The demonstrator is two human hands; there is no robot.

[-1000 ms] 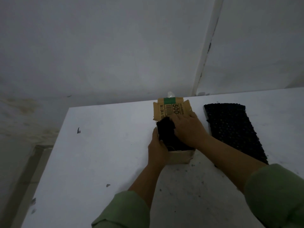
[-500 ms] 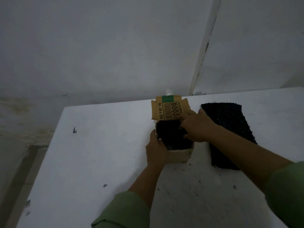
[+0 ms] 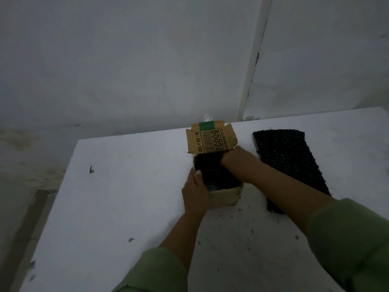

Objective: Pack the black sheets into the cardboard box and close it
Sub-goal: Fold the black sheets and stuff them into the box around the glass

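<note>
Gripping the near left wall of the cardboard box (image 3: 223, 199), your left hand (image 3: 194, 191) has its thumb hooked over the rim, clamped on the card. Your right hand (image 3: 237, 163) reaches into the far right corner of the opening, its fingers curled down out of sight, so you cannot tell whether they pinch anything there. The dim light makes the dark contents (image 3: 212, 169) hard to read; a round shape shows faintly near your left thumb. Just beyond your right hand, the box flap (image 3: 210, 140) stands up, printed with a barcode, "5003" and a green band. A stack of black sheets (image 3: 286, 157), bumpy in texture, lies flat to the right of your right forearm, which covers part of it. The white surface (image 3: 117, 186) is speckled with dark crumbs near your wrists. Pale walls rise behind, with a vertical seam. Green sleeves (image 3: 353, 239) are cut off at the frame's bottom edge.
</note>
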